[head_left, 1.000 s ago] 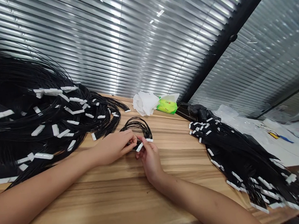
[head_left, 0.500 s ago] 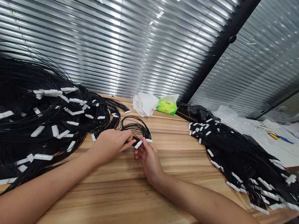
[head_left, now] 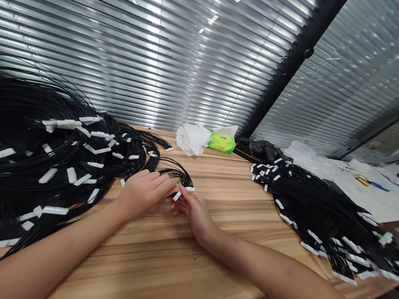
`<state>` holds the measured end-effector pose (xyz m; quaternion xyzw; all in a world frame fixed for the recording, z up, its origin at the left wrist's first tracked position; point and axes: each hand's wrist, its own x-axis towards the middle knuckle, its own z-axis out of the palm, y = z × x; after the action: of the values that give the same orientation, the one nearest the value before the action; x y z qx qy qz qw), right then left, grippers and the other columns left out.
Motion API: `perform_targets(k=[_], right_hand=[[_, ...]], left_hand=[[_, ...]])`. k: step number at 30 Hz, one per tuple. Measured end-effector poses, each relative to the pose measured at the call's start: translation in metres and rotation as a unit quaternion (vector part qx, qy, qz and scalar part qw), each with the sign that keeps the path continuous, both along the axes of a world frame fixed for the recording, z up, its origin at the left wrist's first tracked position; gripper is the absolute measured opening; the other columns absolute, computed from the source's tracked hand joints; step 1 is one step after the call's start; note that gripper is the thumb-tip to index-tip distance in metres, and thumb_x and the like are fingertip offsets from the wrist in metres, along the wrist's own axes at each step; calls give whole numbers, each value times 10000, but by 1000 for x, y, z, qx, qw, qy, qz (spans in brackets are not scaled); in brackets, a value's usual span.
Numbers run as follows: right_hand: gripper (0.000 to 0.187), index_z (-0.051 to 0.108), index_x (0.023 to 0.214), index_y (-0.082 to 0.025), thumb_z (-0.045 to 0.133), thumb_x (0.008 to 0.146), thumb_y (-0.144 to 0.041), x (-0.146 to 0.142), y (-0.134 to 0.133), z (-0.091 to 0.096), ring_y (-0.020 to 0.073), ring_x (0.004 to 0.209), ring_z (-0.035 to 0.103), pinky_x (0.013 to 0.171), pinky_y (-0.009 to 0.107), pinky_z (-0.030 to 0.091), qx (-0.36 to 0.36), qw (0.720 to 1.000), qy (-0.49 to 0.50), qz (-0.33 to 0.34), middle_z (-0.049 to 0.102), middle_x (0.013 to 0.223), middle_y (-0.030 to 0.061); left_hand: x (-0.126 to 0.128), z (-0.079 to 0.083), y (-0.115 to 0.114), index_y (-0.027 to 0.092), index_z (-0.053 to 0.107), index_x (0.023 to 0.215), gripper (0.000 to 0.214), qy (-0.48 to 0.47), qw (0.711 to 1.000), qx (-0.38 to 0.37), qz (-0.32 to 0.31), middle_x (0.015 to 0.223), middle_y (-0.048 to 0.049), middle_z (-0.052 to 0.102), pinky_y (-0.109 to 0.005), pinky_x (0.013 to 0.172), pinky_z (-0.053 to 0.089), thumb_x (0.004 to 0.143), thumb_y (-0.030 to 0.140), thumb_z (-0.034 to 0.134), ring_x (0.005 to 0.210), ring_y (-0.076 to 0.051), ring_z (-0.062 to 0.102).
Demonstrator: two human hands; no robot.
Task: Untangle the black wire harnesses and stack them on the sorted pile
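Note:
My left hand (head_left: 143,192) grips a small looped bunch of thin black wires (head_left: 174,170) at its near end, close to the middle of the wooden table (head_left: 161,274). My right hand (head_left: 194,213) sits just beside it, its fingertips pinching a white connector strip (head_left: 177,196) on the wire ends. A second white connector (head_left: 190,188) lies just beyond those fingers. The fingers hide part of the wires where both hands meet.
A large heap of black wires with white connectors (head_left: 46,158) fills the left side. A similar heap (head_left: 325,213) lies on the right. Crumpled white tissue (head_left: 192,139), a green packet (head_left: 221,143), a black glove (head_left: 265,149) and clear plastic sheeting (head_left: 312,156) lie beyond. Slatted blinds (head_left: 142,56) stand behind.
Both hands have shifted left with the wire bunch. The wire loop now looks smaller and lies closer to the left heap, with more of it behind my left hand.

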<state>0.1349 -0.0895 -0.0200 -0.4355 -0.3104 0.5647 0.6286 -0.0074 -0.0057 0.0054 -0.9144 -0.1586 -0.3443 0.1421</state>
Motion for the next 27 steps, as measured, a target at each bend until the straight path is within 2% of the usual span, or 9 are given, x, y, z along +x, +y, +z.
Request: perform_targets(k=[4,8,12,15,17,21,25,27], right_hand=[[398,664,652,-142,657,744,-529,-2,-1,-2,129,524,549,524,241,424,0,1000,-8,5,633,563,27],[356,596,622,-170,705,716,-496,-2,1,-9,109,494,503,519,241,404,9,997,37,-60,574,544,-21],[328,555,654,-187,741,682,-457,-1,2,-12,90,467,454,484,230,359,12,988,85,-132,560,569,-47],[340,540,652,-191,726,696,-472,-1,1,-10,85,462,432,476,228,335,14,985,76,-154,543,561,-54],[352,533,637,-193,711,707,-488,-2,-1,-7,88,467,426,485,235,336,15,985,56,-164,531,552,-54],[393,525,601,-197,696,704,-535,-7,-10,-4,103,489,425,510,255,359,32,984,8,-175,515,536,-44],[433,589,715,-188,656,703,-616,-11,-22,-6,118,494,432,503,263,368,60,988,-34,-138,506,530,-41],[458,607,822,-186,642,711,-629,-13,-26,-8,125,500,441,496,265,374,76,988,-46,-123,516,557,-38]], left_hand=[[0,1,-1,215,580,739,284,-11,1000,15,-7,608,17,579,-316,545,267,977,267,435,587,-130,510],[0,2,-1,207,597,779,251,-20,999,23,13,637,8,607,-307,573,301,961,325,469,615,-145,534],[-1,0,1,192,593,778,261,-21,999,-15,28,677,-11,633,-318,600,328,954,320,449,642,-166,545],[-3,-2,6,191,596,769,287,-36,996,-61,63,732,-35,660,-337,657,353,959,300,411,711,-190,561],[-5,-3,11,192,592,750,330,-62,987,-118,85,785,-44,676,-346,716,373,971,279,364,789,-200,578],[-6,-4,19,200,591,716,404,-92,968,-214,95,852,-35,685,-353,812,378,988,286,305,900,-200,582],[-5,-6,19,189,583,769,344,-55,964,-255,45,847,-42,661,-334,785,401,969,325,339,843,-197,568],[-4,-8,19,190,585,840,274,-62,950,-307,8,879,-32,659,-305,770,423,943,359,396,840,-189,573]])
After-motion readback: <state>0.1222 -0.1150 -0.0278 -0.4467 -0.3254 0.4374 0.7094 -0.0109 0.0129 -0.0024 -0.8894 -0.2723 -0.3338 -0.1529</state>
